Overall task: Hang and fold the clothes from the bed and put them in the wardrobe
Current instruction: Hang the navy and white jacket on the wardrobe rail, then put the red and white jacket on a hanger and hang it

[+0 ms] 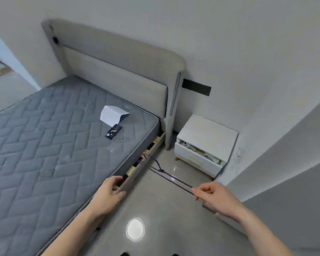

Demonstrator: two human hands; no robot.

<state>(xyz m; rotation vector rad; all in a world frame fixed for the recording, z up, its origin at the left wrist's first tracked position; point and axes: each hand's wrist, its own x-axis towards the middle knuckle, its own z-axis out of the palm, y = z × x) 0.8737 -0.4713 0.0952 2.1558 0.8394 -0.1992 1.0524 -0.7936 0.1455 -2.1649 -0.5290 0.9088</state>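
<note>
Oddly, we see no clothes on the bare mattress, so with our left hand gripping the bed frame and right hand pinching a dark cord, we should draw gently, avoiding snags.

Even, soft indoor light is filling the room; a ceiling lamp is glaring as a bright oval on the glossy floor. Shadows are staying faint. Wide-angle distortion is bending walls at edges; overall picture is looking slightly soft.
</note>
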